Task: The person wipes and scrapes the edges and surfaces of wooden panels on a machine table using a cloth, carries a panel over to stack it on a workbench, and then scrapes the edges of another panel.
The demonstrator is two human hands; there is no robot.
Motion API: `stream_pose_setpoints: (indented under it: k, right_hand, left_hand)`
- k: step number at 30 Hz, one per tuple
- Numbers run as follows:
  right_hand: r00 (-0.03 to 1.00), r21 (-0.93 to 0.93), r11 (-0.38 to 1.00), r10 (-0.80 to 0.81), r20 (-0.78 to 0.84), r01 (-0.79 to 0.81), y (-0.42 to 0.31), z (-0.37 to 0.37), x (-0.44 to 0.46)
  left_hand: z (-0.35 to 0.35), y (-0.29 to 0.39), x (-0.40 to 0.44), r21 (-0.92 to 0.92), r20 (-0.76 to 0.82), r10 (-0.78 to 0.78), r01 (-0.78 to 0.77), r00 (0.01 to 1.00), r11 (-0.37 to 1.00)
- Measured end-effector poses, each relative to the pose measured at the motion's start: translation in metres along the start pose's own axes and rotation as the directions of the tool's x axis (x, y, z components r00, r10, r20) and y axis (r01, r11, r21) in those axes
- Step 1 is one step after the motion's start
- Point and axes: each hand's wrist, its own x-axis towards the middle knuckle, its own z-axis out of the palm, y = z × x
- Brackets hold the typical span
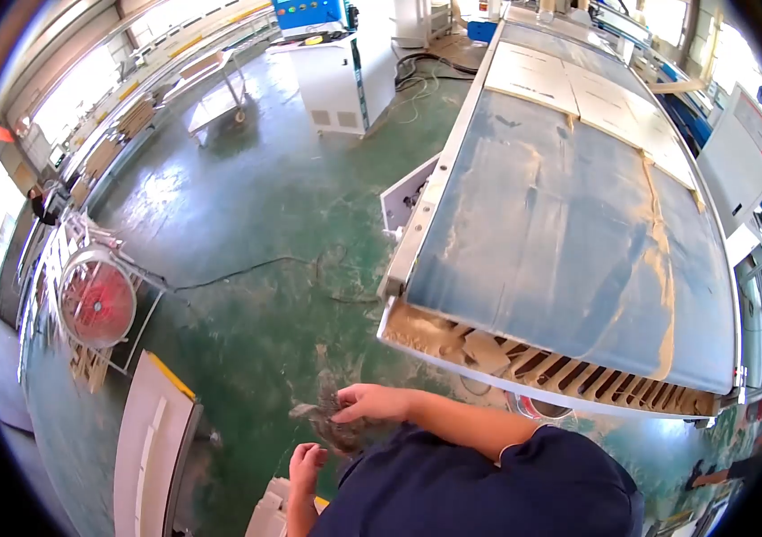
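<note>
My right hand (372, 403) reaches across in front of my body, with its fingers closed on a crumpled grey cloth (338, 428). The cloth is limp, dirty-looking and loosely bunched; it hangs above the green floor, and I cannot make out its exact kind. Lower and to the left, my left hand (308, 461) is raised with its fingers curled in. Nothing shows between those fingers. The two hands are apart, and the cloth hangs between and above them. Just under my left forearm is a pale stacked object (271, 508), partly cut off by the frame's lower edge.
A wide blue-grey conveyor belt (542, 233), streaked with sawdust, fills the right side. White panels (578, 98) lie at its far end. A red-centred fan (97, 300) stands left, with a cable (247, 267) across the floor. Nearer is a leaning board (150, 447); a white cabinet (332, 85) stands behind.
</note>
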Motion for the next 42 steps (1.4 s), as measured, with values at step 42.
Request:
stream_pose_setpoints:
  k: [42]
  right_hand:
    - [0.320, 0.039, 0.672, -0.300, -0.898, 0.739, -0.346, -0.315, 0.276]
  left_hand:
    - [0.134, 0.561, 0.565, 0.107, 0.886, -0.032, -0.138, 0.462, 0.985]
